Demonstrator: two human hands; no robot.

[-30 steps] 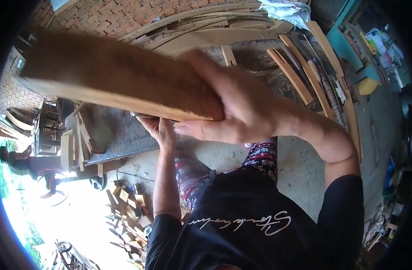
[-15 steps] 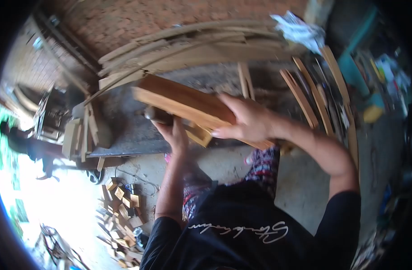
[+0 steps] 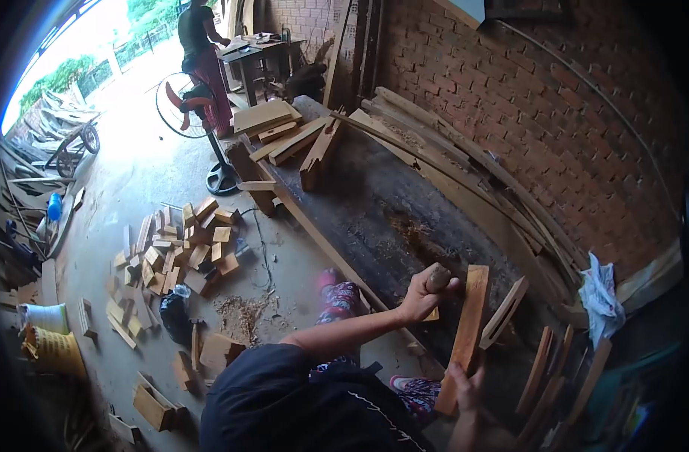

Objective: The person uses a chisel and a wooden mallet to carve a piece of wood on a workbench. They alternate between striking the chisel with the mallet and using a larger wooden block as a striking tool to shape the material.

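Observation:
My left hand is closed around a rounded wooden tool handle; the tool's working end is hidden. Just right of that fist, a long squared wooden block stands out over the bench. Its near end is gripped by my right hand, thumb on its face and the other fingers partly hidden. A slotted wooden piece is beside the block's right side. Under them lies the dark workbench, with wood shavings on its top.
Long boards line the bench's brick-wall side. Cut timbers sit at its far end. Many wood offcuts cover the floor on the left, near a standing fan. Another person stands by a far table. A plastic bag hangs at right.
The view has swung left, bringing the floor and far table into sight. The block has turned from slanting leftward to pointing away from me. Both hands keep their holds.

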